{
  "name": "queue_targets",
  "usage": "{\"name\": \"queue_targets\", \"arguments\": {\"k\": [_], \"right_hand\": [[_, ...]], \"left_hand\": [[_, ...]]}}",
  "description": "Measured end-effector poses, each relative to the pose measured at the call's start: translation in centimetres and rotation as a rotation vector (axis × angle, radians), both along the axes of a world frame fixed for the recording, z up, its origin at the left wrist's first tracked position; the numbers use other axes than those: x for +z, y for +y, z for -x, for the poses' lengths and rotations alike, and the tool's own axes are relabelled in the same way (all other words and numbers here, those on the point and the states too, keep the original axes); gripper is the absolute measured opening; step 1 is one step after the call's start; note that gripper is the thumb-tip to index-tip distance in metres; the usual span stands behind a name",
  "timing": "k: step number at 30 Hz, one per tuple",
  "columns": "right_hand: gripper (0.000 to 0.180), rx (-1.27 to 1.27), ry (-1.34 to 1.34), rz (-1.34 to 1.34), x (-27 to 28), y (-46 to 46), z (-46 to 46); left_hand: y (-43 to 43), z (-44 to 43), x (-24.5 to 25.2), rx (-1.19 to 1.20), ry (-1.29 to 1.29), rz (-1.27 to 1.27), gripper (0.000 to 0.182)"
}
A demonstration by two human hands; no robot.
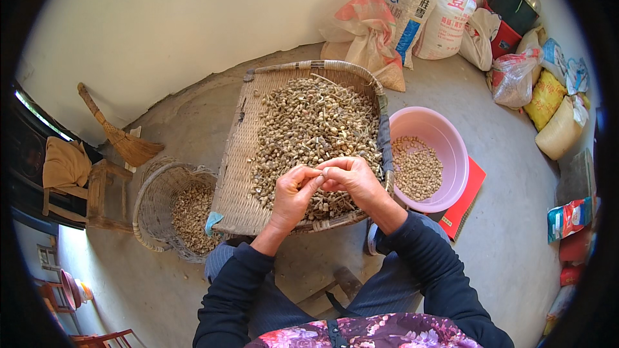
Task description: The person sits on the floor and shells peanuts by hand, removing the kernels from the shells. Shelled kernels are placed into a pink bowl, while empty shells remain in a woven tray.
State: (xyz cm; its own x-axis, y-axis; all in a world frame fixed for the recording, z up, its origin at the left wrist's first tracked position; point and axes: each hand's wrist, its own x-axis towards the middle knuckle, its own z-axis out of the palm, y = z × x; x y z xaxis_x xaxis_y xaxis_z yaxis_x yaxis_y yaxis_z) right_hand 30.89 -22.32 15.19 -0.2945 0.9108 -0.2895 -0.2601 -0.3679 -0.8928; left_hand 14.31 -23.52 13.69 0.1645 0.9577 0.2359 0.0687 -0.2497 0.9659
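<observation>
My left hand (296, 195) and my right hand (355, 181) meet over the near part of a woven winnowing basket (237, 164), fingertips pinched together on a small pale piece, probably a pod. Between the fingers its shape is mostly hidden. The basket rests across my knees and bears a heap of dried pods, likely peanuts (314, 121), with bits of stalk among them. To the right, a pink plastic basin (454, 154) holds a layer of pale kernels or pods (418, 169). On the left stands a deep wicker basket (150, 203) with broken shells or pods (193, 212) inside.
A red notebook or folder (464, 198) lies partly under the basin. Filled sacks (447, 24) line the wall at upper right. A straw broom (128, 142) leans at the left wall, near a wooden chair (104, 195). Part of a wooden stool (346, 282) shows between my legs.
</observation>
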Motion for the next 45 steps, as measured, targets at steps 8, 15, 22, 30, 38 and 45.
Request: {"name": "queue_targets", "arguments": {"k": [8,15,22,30,38,45], "right_hand": [[0.019,-0.051,0.029,-0.068,0.0,-0.5,0.5],[0.021,-0.082,0.072,-0.079,-0.3,-0.7,1.4],[0.021,0.022,0.047,0.080,-0.7,-0.2,0.0],[0.013,-0.159,-0.837,-0.649,0.3,-1.3,1.4],[0.009,-0.239,-0.948,-0.810,-0.1,-1.6,2.2],[0.008,-0.166,-0.864,-0.767,-0.2,-1.2,1.6]], "left_hand": [[-0.1,0.0,-0.9,-0.067,-0.390,0.318,0.003],[-0.2,-0.2,-0.9,0.019,-0.374,0.252,0.005],[-0.4,-0.1,0.1,0.162,0.174,-0.167,0.007],[-0.2,-0.1,-0.9,0.107,0.414,-0.363,0.007],[-0.3,-0.7,-1.3,0.170,0.394,-0.308,0.007],[-0.1,0.2,-0.7,0.027,0.129,0.146,0.011]]}}
